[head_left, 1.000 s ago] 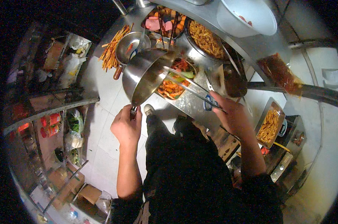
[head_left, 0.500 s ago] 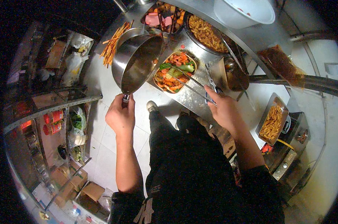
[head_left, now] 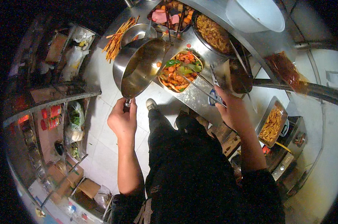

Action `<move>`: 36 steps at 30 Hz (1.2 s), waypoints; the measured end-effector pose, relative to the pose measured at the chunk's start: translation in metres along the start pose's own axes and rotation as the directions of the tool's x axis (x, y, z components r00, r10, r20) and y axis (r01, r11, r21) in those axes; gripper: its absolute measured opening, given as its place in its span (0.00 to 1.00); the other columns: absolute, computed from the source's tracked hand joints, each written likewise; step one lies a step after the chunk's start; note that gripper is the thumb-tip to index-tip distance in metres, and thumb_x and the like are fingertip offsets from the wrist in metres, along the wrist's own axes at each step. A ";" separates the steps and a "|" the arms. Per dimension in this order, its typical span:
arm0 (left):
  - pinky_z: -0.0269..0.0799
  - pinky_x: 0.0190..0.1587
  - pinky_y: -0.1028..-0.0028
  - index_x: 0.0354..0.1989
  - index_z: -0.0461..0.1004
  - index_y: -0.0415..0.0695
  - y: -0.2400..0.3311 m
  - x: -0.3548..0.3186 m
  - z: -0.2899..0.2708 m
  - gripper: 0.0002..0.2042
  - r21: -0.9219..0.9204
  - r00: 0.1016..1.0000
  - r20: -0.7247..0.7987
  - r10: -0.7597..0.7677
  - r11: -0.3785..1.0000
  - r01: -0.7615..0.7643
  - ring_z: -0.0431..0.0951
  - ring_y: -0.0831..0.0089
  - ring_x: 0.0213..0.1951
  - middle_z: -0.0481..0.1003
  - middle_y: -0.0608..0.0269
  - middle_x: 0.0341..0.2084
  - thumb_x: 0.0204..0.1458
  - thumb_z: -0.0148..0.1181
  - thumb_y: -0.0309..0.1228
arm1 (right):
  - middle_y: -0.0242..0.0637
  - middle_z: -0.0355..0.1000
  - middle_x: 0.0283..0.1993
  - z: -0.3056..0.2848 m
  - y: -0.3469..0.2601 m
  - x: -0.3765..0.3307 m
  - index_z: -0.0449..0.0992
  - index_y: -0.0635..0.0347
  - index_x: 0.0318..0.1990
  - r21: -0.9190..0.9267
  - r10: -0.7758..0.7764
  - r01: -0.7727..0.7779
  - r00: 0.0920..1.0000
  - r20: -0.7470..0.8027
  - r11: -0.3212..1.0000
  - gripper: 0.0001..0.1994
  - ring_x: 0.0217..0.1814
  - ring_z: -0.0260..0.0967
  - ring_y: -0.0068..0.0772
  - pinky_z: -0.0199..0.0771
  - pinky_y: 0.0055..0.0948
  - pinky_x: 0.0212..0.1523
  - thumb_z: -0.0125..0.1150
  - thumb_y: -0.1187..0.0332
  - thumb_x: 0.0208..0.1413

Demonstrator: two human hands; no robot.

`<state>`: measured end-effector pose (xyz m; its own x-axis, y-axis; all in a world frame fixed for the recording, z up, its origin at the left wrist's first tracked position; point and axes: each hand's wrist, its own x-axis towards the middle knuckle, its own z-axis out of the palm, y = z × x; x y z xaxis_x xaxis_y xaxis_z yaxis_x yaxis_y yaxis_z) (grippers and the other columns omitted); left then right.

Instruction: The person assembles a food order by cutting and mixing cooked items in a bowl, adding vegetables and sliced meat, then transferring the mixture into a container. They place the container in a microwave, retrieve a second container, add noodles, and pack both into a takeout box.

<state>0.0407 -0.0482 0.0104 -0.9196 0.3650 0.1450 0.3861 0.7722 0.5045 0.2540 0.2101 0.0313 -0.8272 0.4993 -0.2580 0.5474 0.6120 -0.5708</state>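
My left hand point(head_left: 123, 118) is wrapped round the short handle of a deep steel pan point(head_left: 121, 63), which is tilted toward the counter. A thin brown film coats its inside. Beside the pan's rim sits a rectangular food container point(head_left: 164, 85) full of sliced sausage, carrot-coloured pieces and greens. In my right hand point(head_left: 232, 108) is a pair of long thin metal tongs point(head_left: 203, 86), the tips over the greens in the container. Under and beside the tongs, scissors point(head_left: 214, 76) with blue handles lie on the steel counter.
Behind the pan are a metal bowl point(head_left: 137, 31) and a bundle of brown sticks point(head_left: 118, 41). Farther back stand a tray of mixed foods point(head_left: 161, 16) and a round pan of brown food point(head_left: 213, 31). A tray of fried pieces point(head_left: 272, 123) is at right; shelving point(head_left: 53, 99) is at left.
The tong tips have shifted slightly right over the container, and my right hand has drawn back a little. More of the bowl behind the pan shows. Both hands keep their holds.
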 end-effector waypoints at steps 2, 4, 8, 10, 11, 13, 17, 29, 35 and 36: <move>0.73 0.28 0.69 0.35 0.80 0.45 0.003 0.001 0.000 0.10 0.004 0.998 0.003 0.058 0.998 -0.058 0.80 0.65 0.23 0.78 0.60 0.20 0.50 0.69 0.36 | 0.53 0.76 0.46 -0.006 -0.005 0.000 0.67 0.51 0.65 0.078 0.064 -0.066 0.998 0.029 0.995 0.27 0.47 0.75 0.55 0.76 0.42 0.45 0.60 0.71 0.57; 0.73 0.28 0.68 0.35 0.79 0.46 0.010 0.002 0.002 0.09 0.036 0.994 0.015 0.109 0.993 -0.109 0.79 0.65 0.23 0.78 0.61 0.21 0.49 0.70 0.35 | 0.52 0.76 0.46 -0.009 -0.012 0.001 0.67 0.49 0.65 0.061 -0.079 0.080 0.997 -0.021 0.995 0.26 0.46 0.76 0.55 0.76 0.43 0.45 0.59 0.71 0.57; 0.72 0.26 0.69 0.32 0.79 0.48 0.023 0.006 0.010 0.08 0.095 0.955 -0.013 0.297 0.951 -0.294 0.78 0.66 0.23 0.77 0.65 0.21 0.45 0.71 0.33 | 0.51 0.77 0.45 -0.012 -0.022 0.001 0.69 0.45 0.64 -0.168 0.017 -0.012 0.999 0.031 0.986 0.25 0.46 0.76 0.53 0.76 0.42 0.45 0.59 0.71 0.58; 0.71 0.26 0.69 0.32 0.78 0.48 0.024 0.007 0.014 0.08 0.137 0.935 -0.027 0.353 0.928 -0.346 0.78 0.66 0.23 0.77 0.66 0.21 0.45 0.72 0.33 | 0.49 0.77 0.46 -0.013 -0.020 -0.004 0.69 0.43 0.64 -0.313 0.181 -0.136 0.976 0.119 0.940 0.25 0.45 0.76 0.53 0.76 0.42 0.45 0.59 0.70 0.58; 0.72 0.26 0.68 0.32 0.78 0.48 0.023 0.007 0.015 0.09 0.143 0.938 -0.031 0.346 0.930 -0.338 0.78 0.65 0.23 0.77 0.65 0.21 0.45 0.71 0.33 | 0.49 0.77 0.46 -0.014 -0.017 -0.008 0.69 0.42 0.64 -0.384 0.233 -0.163 0.962 0.142 0.909 0.25 0.45 0.76 0.53 0.76 0.43 0.45 0.59 0.70 0.58; 0.72 0.26 0.68 0.32 0.79 0.48 0.018 0.008 0.016 0.09 0.150 0.954 -0.035 0.299 0.945 -0.291 0.79 0.64 0.24 0.78 0.64 0.22 0.45 0.71 0.33 | 0.50 0.77 0.47 -0.016 -0.007 -0.017 0.69 0.42 0.65 -0.221 0.144 -0.130 0.988 0.050 0.967 0.25 0.44 0.77 0.52 0.76 0.42 0.43 0.59 0.69 0.58; 0.69 0.26 0.72 0.36 0.81 0.41 0.007 0.005 0.001 0.11 -0.144 1.000 -0.010 0.015 0.989 -0.016 0.73 0.73 0.18 0.76 0.58 0.17 0.52 0.67 0.36 | 0.44 0.78 0.47 -0.015 0.023 -0.037 0.68 0.49 0.66 0.102 0.024 -0.011 0.992 -0.124 0.995 0.26 0.39 0.78 0.40 0.75 0.33 0.39 0.60 0.66 0.59; 0.75 0.38 0.55 0.34 0.81 0.39 0.071 -0.122 0.088 0.21 -0.359 0.329 0.877 0.349 0.933 -0.033 0.80 0.47 0.34 0.78 0.42 0.28 0.59 0.56 0.48 | 0.26 0.67 0.26 -0.064 0.115 -0.256 0.65 0.69 0.64 0.856 0.447 -0.419 0.856 0.261 0.302 0.35 0.21 0.57 0.15 0.54 0.19 0.21 0.68 0.65 0.48; 0.75 0.46 0.55 0.43 0.78 0.33 0.160 -0.208 0.267 0.30 -0.322 -0.002 0.947 0.322 0.946 0.041 0.80 0.46 0.41 0.79 0.41 0.39 0.48 0.62 0.53 | 0.25 0.69 0.35 -0.019 0.113 -0.308 0.65 0.58 0.68 0.833 0.771 -0.427 0.637 0.002 0.351 0.30 0.28 0.61 0.15 0.61 0.18 0.28 0.62 0.69 0.57; 0.74 0.47 0.55 0.46 0.77 0.33 0.168 -0.216 0.289 0.31 -0.328 0.062 0.943 0.326 0.944 0.033 0.79 0.46 0.43 0.78 0.40 0.41 0.48 0.63 0.53 | 0.24 0.68 0.36 -0.002 0.123 -0.306 0.64 0.58 0.68 0.810 0.766 -0.424 0.641 -0.048 0.405 0.29 0.29 0.61 0.15 0.62 0.18 0.29 0.60 0.69 0.58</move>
<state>0.3248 0.1530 -0.1820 0.1372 0.7645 -0.6298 0.3103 0.5706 0.7603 0.5745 0.1334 0.0416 -0.1052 0.8180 -0.5655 0.4696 -0.4604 -0.7533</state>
